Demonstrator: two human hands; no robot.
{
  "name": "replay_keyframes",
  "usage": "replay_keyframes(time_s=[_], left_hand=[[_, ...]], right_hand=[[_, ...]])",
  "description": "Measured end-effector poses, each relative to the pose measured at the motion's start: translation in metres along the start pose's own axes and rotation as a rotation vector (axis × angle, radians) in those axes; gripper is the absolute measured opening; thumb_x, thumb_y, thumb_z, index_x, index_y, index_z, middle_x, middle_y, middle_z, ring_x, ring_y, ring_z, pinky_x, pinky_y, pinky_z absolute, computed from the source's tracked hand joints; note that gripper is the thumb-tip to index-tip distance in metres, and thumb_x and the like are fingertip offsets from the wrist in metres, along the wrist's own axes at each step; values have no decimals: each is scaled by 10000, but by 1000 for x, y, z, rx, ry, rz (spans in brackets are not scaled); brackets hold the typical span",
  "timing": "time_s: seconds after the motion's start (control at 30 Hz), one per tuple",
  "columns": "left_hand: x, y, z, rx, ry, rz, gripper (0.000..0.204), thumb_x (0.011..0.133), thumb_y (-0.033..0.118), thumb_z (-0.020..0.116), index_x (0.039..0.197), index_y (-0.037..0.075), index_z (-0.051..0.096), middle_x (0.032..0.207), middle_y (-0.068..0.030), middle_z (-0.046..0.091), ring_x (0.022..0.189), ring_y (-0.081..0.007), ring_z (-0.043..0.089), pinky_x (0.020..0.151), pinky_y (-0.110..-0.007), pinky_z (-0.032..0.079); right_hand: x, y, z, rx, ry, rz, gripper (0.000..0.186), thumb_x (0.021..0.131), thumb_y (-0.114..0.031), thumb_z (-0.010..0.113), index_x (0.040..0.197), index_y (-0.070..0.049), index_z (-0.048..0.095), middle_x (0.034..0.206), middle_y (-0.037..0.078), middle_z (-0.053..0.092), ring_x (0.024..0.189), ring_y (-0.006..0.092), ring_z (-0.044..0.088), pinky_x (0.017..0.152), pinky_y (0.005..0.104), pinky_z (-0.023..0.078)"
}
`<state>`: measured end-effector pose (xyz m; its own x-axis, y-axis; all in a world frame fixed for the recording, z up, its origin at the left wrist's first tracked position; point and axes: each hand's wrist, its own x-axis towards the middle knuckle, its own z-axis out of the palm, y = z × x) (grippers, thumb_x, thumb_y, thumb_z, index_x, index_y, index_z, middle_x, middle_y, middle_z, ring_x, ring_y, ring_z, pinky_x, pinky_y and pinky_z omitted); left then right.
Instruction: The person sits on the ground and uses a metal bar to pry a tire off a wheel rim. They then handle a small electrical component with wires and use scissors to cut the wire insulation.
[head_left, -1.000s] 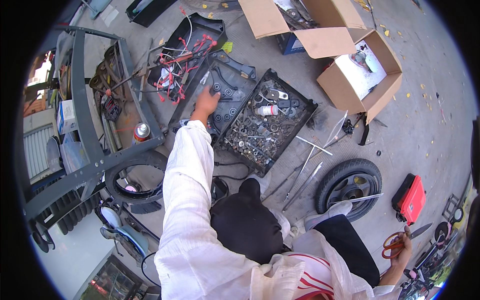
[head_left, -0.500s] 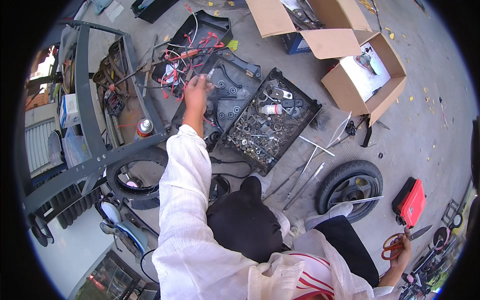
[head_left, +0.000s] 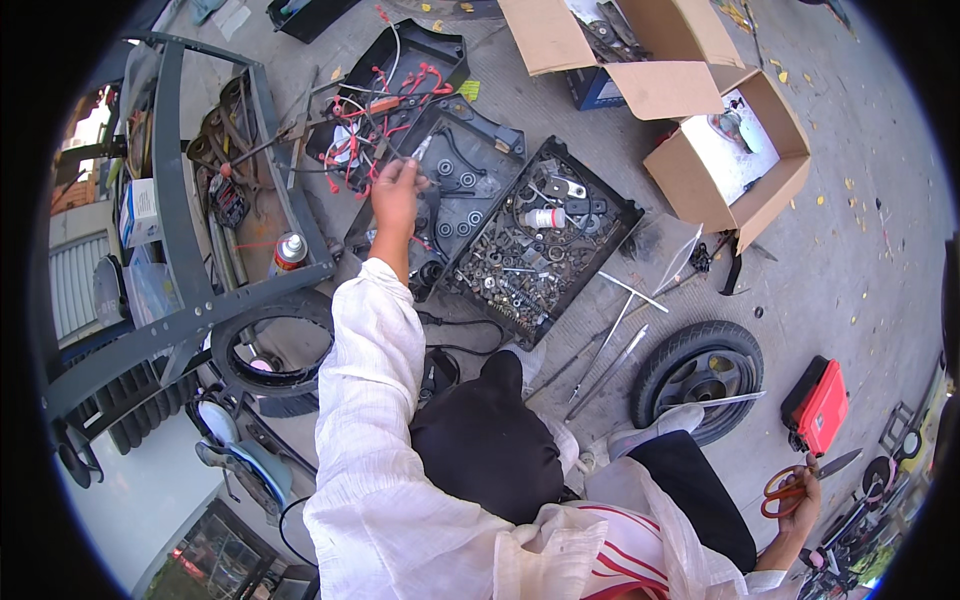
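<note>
My left hand point(head_left: 394, 198) reaches out over a dark plastic tray point(head_left: 482, 132) at upper centre. Its fingers are bent together; what they hold, if anything, is hidden. Just beyond the fingertips shows a small pale, pointed piece point(head_left: 423, 147). Beside this hand lies a tangle of red and white wires point(head_left: 345, 150), partly in a black bin point(head_left: 440, 50). At lower right my right hand point(head_left: 797, 520) grips scissors point(head_left: 784, 492) by their orange handles, blades pointing away to the right.
A black tray point(head_left: 630, 215) full of nuts, bolts and a white bottle point(head_left: 543, 218) stands at centre. Cardboard boxes point(head_left: 665, 88) are at upper right. A wheel point(head_left: 700, 380), metal rods point(head_left: 608, 372) and a red case point(head_left: 822, 405) lie right. A metal frame point(head_left: 190, 260) stands left, near a spray can point(head_left: 290, 252).
My left hand has drawn back slightly toward me over the dark tray. My right hand keeps its hold on the scissors in nearly the same place.
</note>
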<state>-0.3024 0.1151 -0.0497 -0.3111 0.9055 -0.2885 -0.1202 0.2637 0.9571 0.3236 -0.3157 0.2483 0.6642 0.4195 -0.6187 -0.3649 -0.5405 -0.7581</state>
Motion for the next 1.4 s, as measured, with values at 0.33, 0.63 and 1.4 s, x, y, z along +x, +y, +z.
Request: replay_keyframes(time_s=[0.33, 0.63, 1.4], left_hand=[[11, 13, -7, 360, 92, 72, 246, 931, 192, 641, 1051, -23, 640, 820, -17, 619, 641, -87, 570, 604, -247, 516], [83, 63, -47, 869, 428, 414, 361, 860, 281, 652, 1142, 58, 676, 964, -140, 707, 877, -270, 673, 795, -382, 503], [-63, -25, 2, 925, -248, 326, 192, 882, 180, 626, 1016, 57, 688, 942, -147, 669, 814, -293, 654, 756, -366, 511]], right_hand=[[-1, -1, 2, -5, -16, 11, 438, 902, -132, 555, 1306, -5, 441, 896, 70, 581, 756, 128, 580, 663, 279, 528], [2, -6, 9, -26, -35, 18, 424, 903, -134, 550, 1297, -8, 457, 898, 66, 578, 768, 130, 574, 685, 288, 523], [-3, -9, 16, -17, -35, 23, 440, 905, -111, 549, 1307, 27, 435, 917, 84, 576, 790, 139, 582, 695, 292, 524]])
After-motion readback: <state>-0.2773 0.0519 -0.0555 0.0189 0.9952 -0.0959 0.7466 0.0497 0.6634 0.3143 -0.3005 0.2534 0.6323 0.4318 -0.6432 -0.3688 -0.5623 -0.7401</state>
